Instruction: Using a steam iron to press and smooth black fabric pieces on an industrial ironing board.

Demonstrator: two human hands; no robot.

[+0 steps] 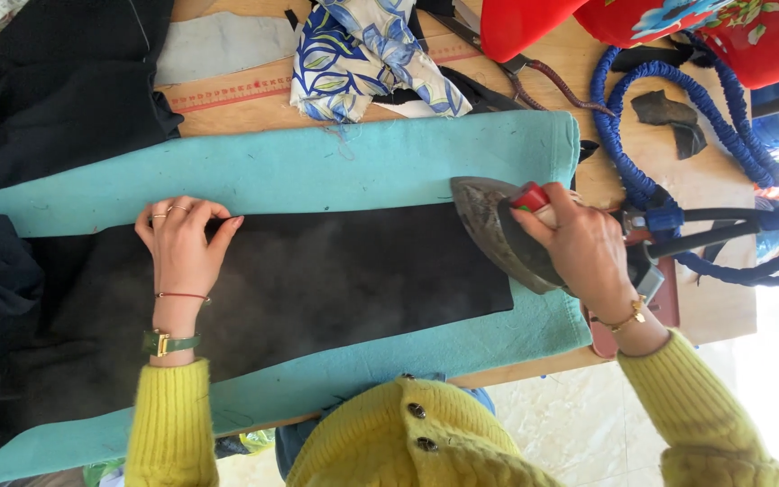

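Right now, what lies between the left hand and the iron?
In the head view, only bare black fabric with faint steam lies between the left hand and the iron.

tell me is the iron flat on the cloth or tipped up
Tipped up: the right hand holds the iron with its soleplate showing, at the edge of the black fabric.

Black cloth (317, 280) open between hands.
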